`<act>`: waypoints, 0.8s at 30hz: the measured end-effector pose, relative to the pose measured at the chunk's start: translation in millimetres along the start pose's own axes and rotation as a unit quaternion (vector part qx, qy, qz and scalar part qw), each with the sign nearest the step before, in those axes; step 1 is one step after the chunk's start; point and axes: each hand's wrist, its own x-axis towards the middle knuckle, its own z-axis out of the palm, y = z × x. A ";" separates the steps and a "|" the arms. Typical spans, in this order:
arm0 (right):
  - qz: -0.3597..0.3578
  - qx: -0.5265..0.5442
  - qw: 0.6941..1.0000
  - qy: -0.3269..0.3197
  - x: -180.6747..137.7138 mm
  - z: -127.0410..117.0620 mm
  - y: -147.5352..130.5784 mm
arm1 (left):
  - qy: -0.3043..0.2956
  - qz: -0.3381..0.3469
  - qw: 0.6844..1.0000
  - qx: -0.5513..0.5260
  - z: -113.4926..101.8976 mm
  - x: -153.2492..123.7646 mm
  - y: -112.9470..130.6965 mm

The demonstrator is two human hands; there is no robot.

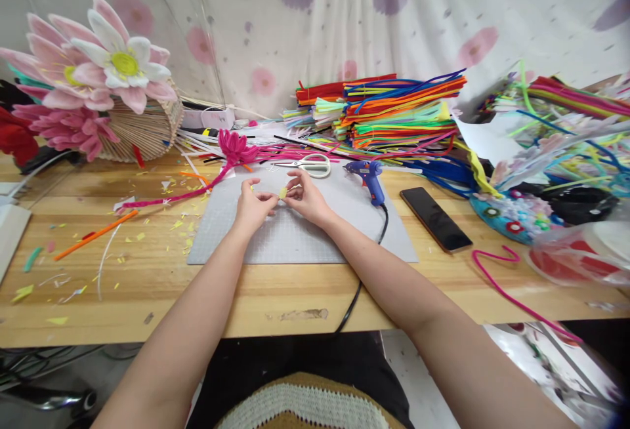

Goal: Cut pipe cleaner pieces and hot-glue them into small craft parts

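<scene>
Above the grey cutting mat [275, 239], both of my hands meet over a small yellow piece [283, 193], too small to name more closely. My left hand [256, 204] pinches at its left side, thumb and finger together, and a bit of yellow also shows near its fingers. From the other side, my right hand [306, 198] holds the piece between thumb and fingertips. Just behind the hands lie white-handled scissors [315, 165]. A blue glue gun [368, 180] rests on the mat to their right. A magenta pipe-cleaner flower [237, 148] with a long stem lies at back left.
Bundles of coloured pipe cleaners [398, 114] are stacked at the back. A black phone [436, 219] lies right of the mat. Pink fabric flowers [108, 61] stand in a woven basket [147, 124] at left. Yellow scraps and an orange pipe cleaner [96, 235] litter the table's left side.
</scene>
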 end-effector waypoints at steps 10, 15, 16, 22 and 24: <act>0.106 0.164 0.978 0.073 5.6 -5.6 -1.5 | 0.038 0.013 0.989 -0.139 0.2 -1.5 5.4; 0.122 0.202 0.970 0.064 4.5 -7.0 -4.9 | -0.015 0.054 0.990 -0.132 9.1 -6.9 2.4; 0.123 0.201 0.970 0.061 4.0 -6.9 -5.0 | -0.013 0.054 0.989 -0.135 10.8 -7.9 2.7; 0.126 0.195 0.972 0.048 2.9 -5.4 -3.1 | 0.019 0.016 0.986 -0.167 13.6 -10.3 8.6; 0.117 0.197 0.973 0.033 2.9 -5.9 -2.9 | 0.028 0.013 0.986 -0.166 12.6 -9.7 9.4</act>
